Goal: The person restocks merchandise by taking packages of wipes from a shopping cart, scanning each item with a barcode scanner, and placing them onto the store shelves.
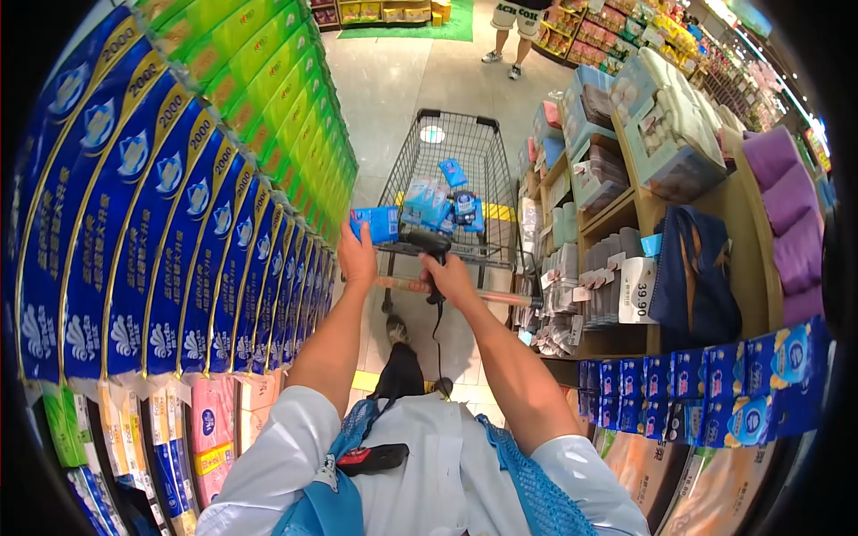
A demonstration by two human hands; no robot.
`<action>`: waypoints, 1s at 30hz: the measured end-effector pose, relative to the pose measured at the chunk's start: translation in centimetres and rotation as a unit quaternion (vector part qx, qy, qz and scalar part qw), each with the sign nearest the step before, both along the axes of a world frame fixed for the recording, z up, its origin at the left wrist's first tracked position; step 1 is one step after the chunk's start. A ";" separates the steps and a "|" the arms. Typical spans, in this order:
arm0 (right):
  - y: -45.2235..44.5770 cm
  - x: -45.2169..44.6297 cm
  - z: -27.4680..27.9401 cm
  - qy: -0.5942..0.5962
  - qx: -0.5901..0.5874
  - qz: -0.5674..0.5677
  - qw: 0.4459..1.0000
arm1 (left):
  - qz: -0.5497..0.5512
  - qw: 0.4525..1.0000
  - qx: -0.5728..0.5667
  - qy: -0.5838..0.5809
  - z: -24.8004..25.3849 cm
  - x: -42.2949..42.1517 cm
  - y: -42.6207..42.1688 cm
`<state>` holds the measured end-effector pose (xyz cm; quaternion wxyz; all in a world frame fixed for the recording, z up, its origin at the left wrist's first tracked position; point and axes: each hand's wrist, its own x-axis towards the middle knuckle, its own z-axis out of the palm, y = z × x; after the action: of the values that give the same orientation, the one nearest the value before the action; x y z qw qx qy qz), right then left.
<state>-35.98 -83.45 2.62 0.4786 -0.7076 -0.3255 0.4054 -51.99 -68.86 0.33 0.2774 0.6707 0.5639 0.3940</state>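
My left hand [358,256] is closed on a small blue packet [375,224], held just above the near left edge of a shopping cart [420,152]. My right hand [451,277] wraps round the grip of a black handheld barcode scanner [427,241]. The scanner's head points left, toward the packet, and its cord [438,348] hangs down toward my body. Several blue and white packets [429,204] lie inside the wire cart, one of them [453,171] apart from the pile. Beneath my right hand runs the cart's handle bar [500,296].
Stacked blue tissue packs [134,205] and green packs [259,80] form a wall at left. Shelves at right hold towels [670,134], a dark blue cloth item [695,272] and a price card [636,290]. A person [516,36] stands beyond the cart.
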 end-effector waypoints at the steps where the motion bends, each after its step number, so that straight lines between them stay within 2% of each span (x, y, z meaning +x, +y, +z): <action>1: -1.0 -0.7 0.1 0.004 -0.002 0.001 1.000 | 0.000 1.000 -0.007 -0.003 0.3 -0.7 -1.3; 4: -3.7 -2.8 0.1 0.041 0.007 -0.003 0.999 | 0.002 0.999 -0.022 -0.036 1.4 -2.7 -4.5; 9: -7.6 -6.0 0.4 0.026 -0.007 0.007 1.000 | 0.010 1.000 0.001 -0.015 0.9 -6.2 -7.6; 15: -12.0 -9.5 0.4 0.130 0.017 -0.020 0.991 | 0.005 0.999 -0.020 -0.050 0.8 -10.2 -12.3; 19: -15.0 -12.0 0.6 0.131 0.008 -0.012 0.991 | -0.011 0.997 -0.038 -0.066 0.7 -13.1 -15.3; 22: -16.9 -14.5 -0.1 0.045 0.010 -0.004 0.999 | 0.010 0.998 0.060 0.002 -0.7 -15.3 -17.1; 25: -19.0 -16.4 -0.4 0.019 -0.016 0.012 1.000 | -0.015 0.998 -0.027 -0.062 0.6 -17.6 -19.9; 27: -20.5 -18.2 -0.2 0.028 -0.017 0.014 0.999 | -0.019 0.996 -0.041 -0.073 1.7 -19.3 -21.9; 30: -22.7 -21.1 1.0 -0.028 -0.001 0.007 1.000 | -0.014 0.996 -0.038 -0.078 1.7 -21.2 -23.8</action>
<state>-57.06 -106.15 3.65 0.4658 -0.7167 -0.3435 0.3890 -73.19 -92.67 1.99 0.3514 0.6349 0.5452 0.4197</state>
